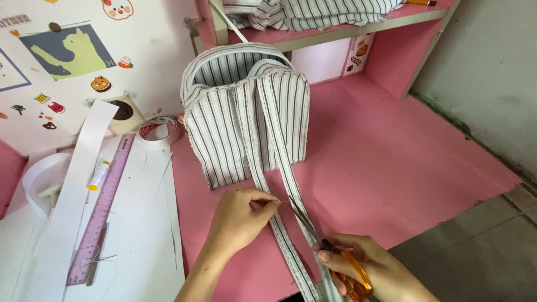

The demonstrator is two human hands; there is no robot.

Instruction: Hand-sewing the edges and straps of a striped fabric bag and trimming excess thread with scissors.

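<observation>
A grey-and-white striped fabric bag (pixel 246 120) stands on the pink table (pixel 391 162). Two long striped straps (pixel 279 184) run from its front down toward me. My left hand (pixel 238 221) pinches something thin, likely a thread, at the left strap just below the bag. My right hand (pixel 363 268) holds orange-handled scissors (pixel 335 257), whose blades point up-left toward the pinched spot between the straps.
White paper sheets (pixel 140 223) lie at the left with a purple ruler (pixel 103 207), a small yellow-capped thread spool (pixel 99 174) and a tape roll (pixel 159 131). More striped fabric (pixel 313 11) lies on a pink shelf above. The table edge drops to the floor at right.
</observation>
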